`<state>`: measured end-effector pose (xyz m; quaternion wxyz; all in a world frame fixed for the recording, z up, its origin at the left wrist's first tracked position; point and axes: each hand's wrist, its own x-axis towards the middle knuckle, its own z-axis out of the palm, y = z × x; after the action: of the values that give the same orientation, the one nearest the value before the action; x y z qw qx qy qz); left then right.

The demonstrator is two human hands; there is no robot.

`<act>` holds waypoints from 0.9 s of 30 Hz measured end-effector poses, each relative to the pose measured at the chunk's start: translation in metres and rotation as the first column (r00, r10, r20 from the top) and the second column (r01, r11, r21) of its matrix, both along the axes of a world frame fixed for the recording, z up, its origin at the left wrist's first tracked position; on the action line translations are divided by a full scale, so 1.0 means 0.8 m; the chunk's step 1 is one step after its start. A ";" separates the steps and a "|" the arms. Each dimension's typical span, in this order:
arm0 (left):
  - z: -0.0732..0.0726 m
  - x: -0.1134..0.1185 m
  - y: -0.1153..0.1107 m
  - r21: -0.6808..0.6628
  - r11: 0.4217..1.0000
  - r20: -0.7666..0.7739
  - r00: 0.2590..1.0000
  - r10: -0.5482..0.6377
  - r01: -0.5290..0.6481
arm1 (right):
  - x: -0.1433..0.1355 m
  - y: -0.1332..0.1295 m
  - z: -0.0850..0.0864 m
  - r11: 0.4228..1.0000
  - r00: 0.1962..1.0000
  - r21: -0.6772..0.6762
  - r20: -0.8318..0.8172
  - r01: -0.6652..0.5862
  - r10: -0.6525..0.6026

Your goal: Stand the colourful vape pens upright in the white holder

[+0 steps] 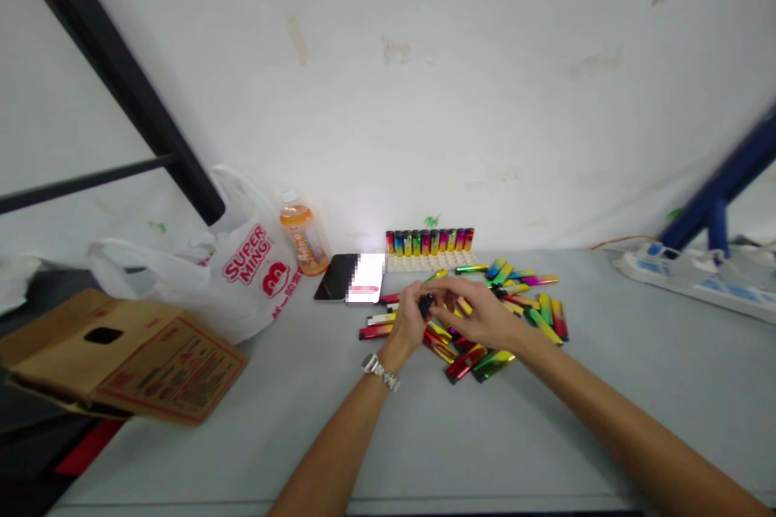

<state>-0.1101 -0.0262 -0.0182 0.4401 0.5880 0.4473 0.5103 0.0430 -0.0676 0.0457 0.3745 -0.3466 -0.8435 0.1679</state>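
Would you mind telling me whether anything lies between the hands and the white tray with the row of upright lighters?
Loose lighters lie scattered around both hands, and a few sit between them and the tray; nothing tall blocks that short stretch of table.

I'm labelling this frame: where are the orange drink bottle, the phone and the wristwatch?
Orange drink bottle (303,242), head view, on its label.
Phone (339,278), head view, on its dark screen.
Wristwatch (379,371), head view, on its metal band.

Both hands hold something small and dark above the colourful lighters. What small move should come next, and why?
Probably carry the small dark piece, pinched between the left hand and right hand, to the white tray by the wall: its row of upright multicoloured lighters seems to end partway.
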 end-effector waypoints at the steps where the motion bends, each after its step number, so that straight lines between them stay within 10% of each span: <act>1: 0.003 -0.001 -0.001 -0.031 0.999 0.028 0.999 -0.043 0.043 | -0.001 0.002 0.005 1.000 0.999 -0.003 0.016 -0.029 0.029; 6: 0.026 -0.015 -0.007 -0.162 0.955 0.112 0.966 -0.232 0.248 | -0.008 0.014 0.038 0.995 0.990 -0.028 0.106 -0.095 0.098; 12: 0.035 -0.063 -0.015 0.103 0.982 -0.255 0.950 0.182 -0.160 | -0.018 0.080 0.070 0.998 0.998 -0.010 0.025 0.056 -0.055; 19: 0.026 -0.065 -0.018 0.178 0.981 -0.470 0.870 0.151 -0.074 | -0.065 0.192 0.040 0.995 0.984 0.050 0.154 0.087 -0.093; 27: 0.019 -0.065 -0.017 0.123 0.992 -0.377 0.924 0.067 -0.022 | -0.096 0.225 0.022 0.951 0.856 0.277 0.449 0.139 -0.256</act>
<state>-0.1624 -0.0396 -0.0032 0.2982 0.6902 0.5068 0.4217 -0.0340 0.1123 0.0629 0.2077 -0.4158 -0.8831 -0.0634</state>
